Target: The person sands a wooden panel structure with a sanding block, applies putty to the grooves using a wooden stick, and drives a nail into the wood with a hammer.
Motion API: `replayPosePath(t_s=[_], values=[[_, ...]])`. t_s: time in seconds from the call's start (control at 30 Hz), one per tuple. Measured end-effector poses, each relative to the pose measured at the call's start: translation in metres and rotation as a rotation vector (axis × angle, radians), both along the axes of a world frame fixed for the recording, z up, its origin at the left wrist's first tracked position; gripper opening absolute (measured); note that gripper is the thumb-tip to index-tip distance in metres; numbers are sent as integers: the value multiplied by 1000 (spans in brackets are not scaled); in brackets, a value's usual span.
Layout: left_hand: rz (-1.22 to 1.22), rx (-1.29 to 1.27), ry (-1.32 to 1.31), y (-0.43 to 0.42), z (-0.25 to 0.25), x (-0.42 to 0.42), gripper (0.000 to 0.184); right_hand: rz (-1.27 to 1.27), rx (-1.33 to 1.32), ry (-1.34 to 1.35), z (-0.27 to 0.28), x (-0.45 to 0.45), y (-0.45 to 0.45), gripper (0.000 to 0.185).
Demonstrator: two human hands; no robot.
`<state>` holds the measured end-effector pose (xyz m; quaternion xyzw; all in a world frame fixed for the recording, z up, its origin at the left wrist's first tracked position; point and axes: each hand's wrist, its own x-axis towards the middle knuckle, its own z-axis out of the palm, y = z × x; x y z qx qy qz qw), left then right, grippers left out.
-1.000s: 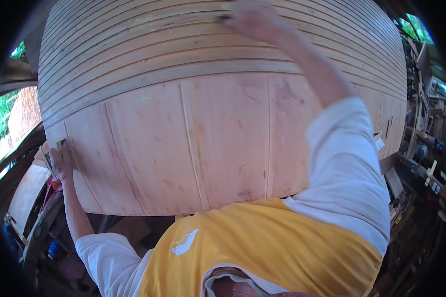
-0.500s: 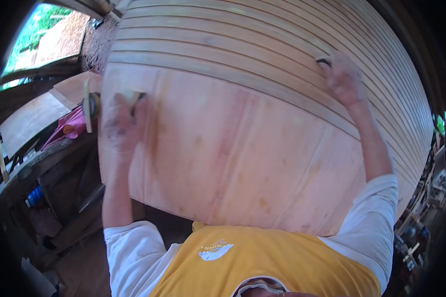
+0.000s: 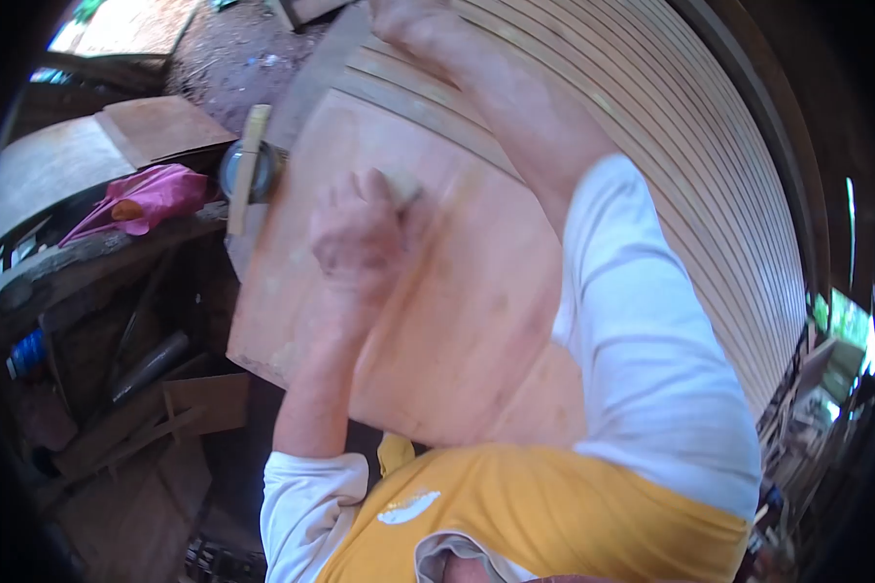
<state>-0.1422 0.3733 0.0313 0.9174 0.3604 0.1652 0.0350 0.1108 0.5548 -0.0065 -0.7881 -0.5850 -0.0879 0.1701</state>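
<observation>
Since the earlier frame, the right hand (image 3: 408, 19) shifts along the slats (image 3: 695, 165) to near their left end, at the upper margin of view; the left hand (image 3: 358, 233) remains over the left part of the smooth wooden panel (image 3: 486, 301). Left grip: appears closed on a small pale block (image 3: 405, 188), blurred, at the panel's face. Right grip: cut off by the margin; contents cannot be told. The panel lies directly before the person's torso. Assessed: panel heavy and stiff, best held by its edges; face possibly slick. Block light and firm, best pinched by its sides. Beyond the panel's left edge: a round container (image 3: 229, 173), a wood strip (image 3: 250, 160) across it, and a pink bag (image 3: 156, 199).
</observation>
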Motion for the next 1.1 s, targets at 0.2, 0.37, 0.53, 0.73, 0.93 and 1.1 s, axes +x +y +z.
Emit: replayPosePath(t_s=[0.2,0.37,0.53,0.73,0.93,1.1], values=[[-156,329,-24,8,-38,-16,44,-20,-218,122,7,77,-194,26],[-71,38,257,-10,11,1,54,-132,-110,-35,27,134,-444,31],[14,-76,420,34,-25,-16,66,-423,-494,76,71,206,-670,44],[-15,238,158,27,-48,-26,72,-325,-353,-174,46,246,-785,25],[-79,39,-48,2,-7,-7,40,-263,-336,-180,35,200,-669,24],[-45,-53,-102,-7,2,3,40,-129,-221,-178,34,145,-488,25]])
